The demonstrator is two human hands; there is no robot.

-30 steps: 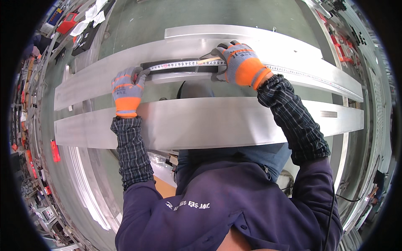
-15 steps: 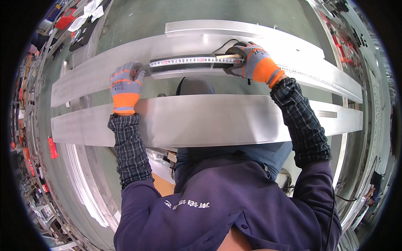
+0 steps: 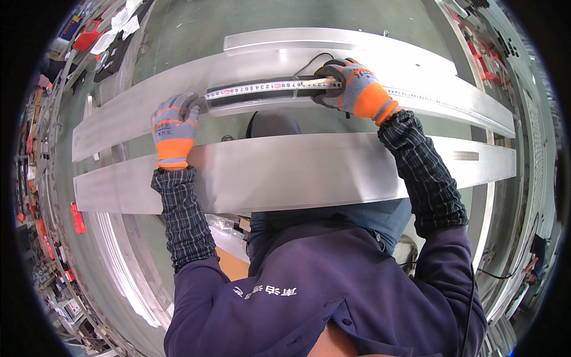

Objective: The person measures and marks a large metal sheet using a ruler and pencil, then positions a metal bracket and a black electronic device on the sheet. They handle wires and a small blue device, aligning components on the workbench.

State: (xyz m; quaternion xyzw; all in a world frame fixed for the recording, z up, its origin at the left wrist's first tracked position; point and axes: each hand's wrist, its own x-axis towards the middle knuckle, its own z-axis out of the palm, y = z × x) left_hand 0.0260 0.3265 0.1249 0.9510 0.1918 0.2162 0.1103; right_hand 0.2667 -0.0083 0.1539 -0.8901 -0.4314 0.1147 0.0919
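A tape measure blade (image 3: 250, 89), white with printed marks, lies stretched along a dark strip (image 3: 238, 101) on the farther aluminium beam (image 3: 143, 92). My left hand (image 3: 173, 126), in a grey and orange glove, is closed at the blade's left end, its fingertips partly hidden. My right hand (image 3: 357, 89), gloved alike, bends over the blade and holds a thin pale pencil-like stick (image 3: 318, 81) pointing left. What else lies under its palm is hidden. Right of that hand the blade runs on along the beam. A black cable (image 3: 315, 58) loops behind it.
A second wide aluminium beam (image 3: 297, 169) crosses nearer my body, with a small grey ruler-like strip (image 3: 466, 156) at its right. A narrower bar (image 3: 333, 40) lies on the far side. Cluttered shelving (image 3: 44, 238) lines the left; a red object (image 3: 78, 218) is near it.
The view has shifted slightly, so beams and hands appear a little farther left. Both hands keep their places along the blade, and the right still holds the stick.
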